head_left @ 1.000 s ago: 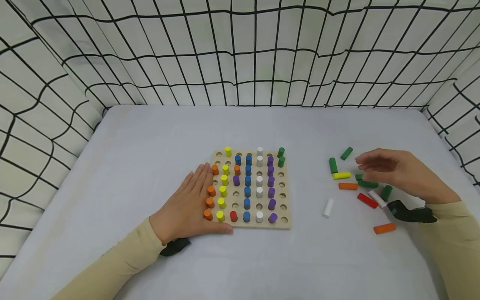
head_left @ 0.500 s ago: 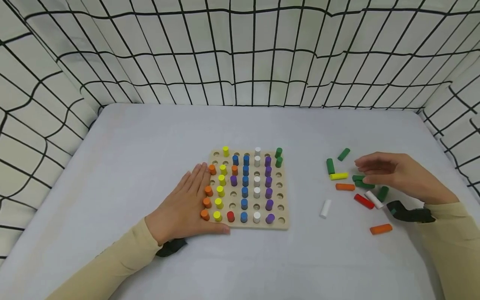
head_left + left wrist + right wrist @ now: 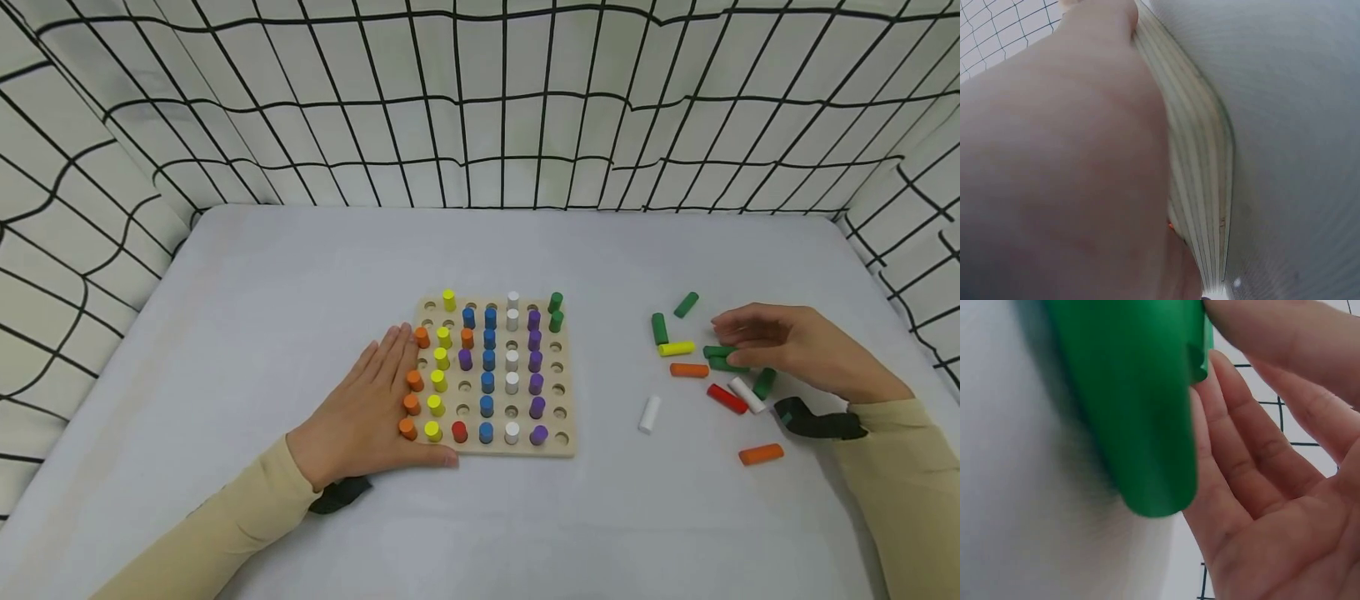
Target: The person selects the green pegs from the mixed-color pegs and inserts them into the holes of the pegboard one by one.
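A square wooden pegboard (image 3: 538, 454) lies mid-table, with coloured pegs standing in many of its holes. My left hand (image 3: 367, 408) lies flat along the board's left edge, thumb stretched along the front edge. In the left wrist view, that hand covers much of the board's layered side (image 3: 1200, 144). My right hand (image 3: 802, 346) hovers over loose pegs at the right, fingers loosely bent and thumb apart from them. The thumb is right at a green peg (image 3: 722, 364), with a second green peg (image 3: 718, 352) beside it. A large green peg (image 3: 1141, 425) fills the right wrist view's foreground.
Around the right hand lie a yellow peg (image 3: 677, 348), two orange pegs (image 3: 761, 454), a red peg (image 3: 727, 398), white pegs (image 3: 649, 414) and more green pegs (image 3: 659, 328). Black wire mesh (image 3: 502, 100) walls the white table's (image 3: 300, 275) back and sides.
The whole scene shifts slightly leftward as the head view moves. Both hands stay essentially in place relative to the pegboard and loose pegs.
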The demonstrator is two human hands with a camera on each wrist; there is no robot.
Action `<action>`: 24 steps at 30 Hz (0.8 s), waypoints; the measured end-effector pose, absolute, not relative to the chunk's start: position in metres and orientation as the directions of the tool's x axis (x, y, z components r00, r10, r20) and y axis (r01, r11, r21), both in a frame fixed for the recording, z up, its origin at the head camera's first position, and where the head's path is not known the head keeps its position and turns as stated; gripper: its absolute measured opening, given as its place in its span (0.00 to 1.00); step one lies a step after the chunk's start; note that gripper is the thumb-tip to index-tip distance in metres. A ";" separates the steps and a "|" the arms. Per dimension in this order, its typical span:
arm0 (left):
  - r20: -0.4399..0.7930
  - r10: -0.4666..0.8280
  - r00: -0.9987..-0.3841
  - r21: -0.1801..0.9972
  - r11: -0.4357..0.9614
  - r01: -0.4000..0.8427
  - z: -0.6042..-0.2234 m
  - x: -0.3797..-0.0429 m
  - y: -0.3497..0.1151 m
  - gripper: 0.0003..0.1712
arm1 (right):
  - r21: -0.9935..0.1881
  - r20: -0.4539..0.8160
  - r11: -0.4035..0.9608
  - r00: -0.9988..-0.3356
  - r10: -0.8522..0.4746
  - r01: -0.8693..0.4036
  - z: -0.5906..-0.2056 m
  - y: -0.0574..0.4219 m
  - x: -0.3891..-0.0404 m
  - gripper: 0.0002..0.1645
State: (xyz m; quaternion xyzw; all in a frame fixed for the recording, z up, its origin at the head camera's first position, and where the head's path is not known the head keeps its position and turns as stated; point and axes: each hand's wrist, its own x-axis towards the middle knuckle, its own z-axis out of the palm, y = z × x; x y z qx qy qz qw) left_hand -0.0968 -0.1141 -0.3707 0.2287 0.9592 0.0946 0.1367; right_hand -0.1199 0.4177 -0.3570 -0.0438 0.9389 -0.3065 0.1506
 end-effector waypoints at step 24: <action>-0.221 0.459 -0.860 0.251 0.879 0.405 -0.370 -0.097 -0.113 0.84 | -0.562 -0.300 0.827 -0.928 -0.219 -0.013 -0.358 0.417 -0.120 0.24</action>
